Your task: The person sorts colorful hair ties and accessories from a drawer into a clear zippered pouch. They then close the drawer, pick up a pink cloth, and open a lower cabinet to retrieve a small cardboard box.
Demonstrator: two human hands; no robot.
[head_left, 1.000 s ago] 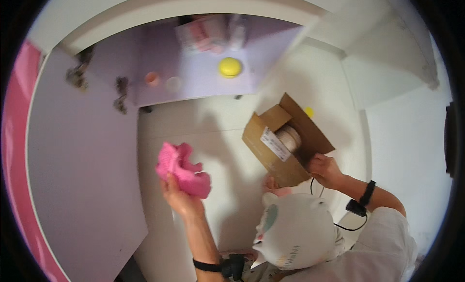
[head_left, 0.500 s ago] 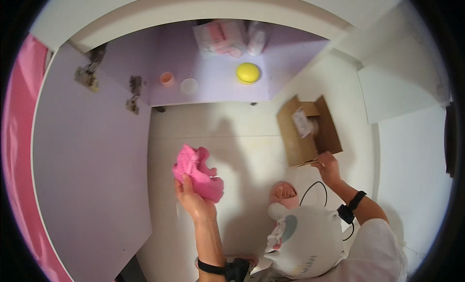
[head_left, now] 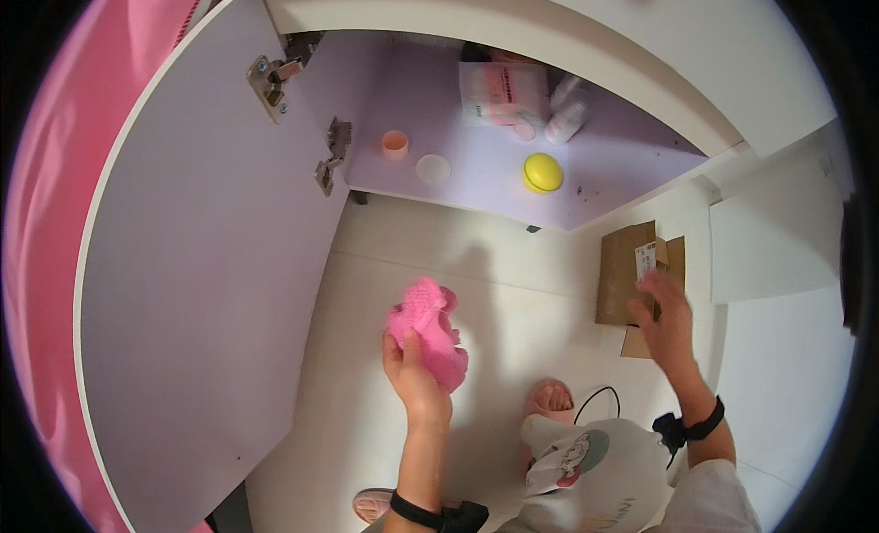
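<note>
My left hand [head_left: 418, 386] is closed around a bunched, fluffy pink cloth [head_left: 434, 324], held above the floor in front of the cabinet. Its thumb lies on top of the cloth. On the right, my right hand [head_left: 670, 324] hovers at the near side of a brown cardboard box [head_left: 622, 278]. Its fingers are apart and nothing shows in them. The box stands on the floor with its flaps up, a white label [head_left: 646, 258] on one of them. My right hand covers part of the box, so its inside is mostly hidden.
A low lilac cabinet shelf [head_left: 476, 180] holds an orange cup [head_left: 395, 146], a white disc [head_left: 433, 170], a round yellow container [head_left: 543, 173], a pink-and-white packet [head_left: 504, 92] and white bottles [head_left: 566, 121]. The cabinet door [head_left: 211, 286] hangs open at left. Black cable [head_left: 600, 392] lies near my foot.
My right hand has let go of the box's edge, and its fingers have spread. The view has shifted and tilted, moving the shelf rightward in the picture. The pink cloth stays in my left hand.
</note>
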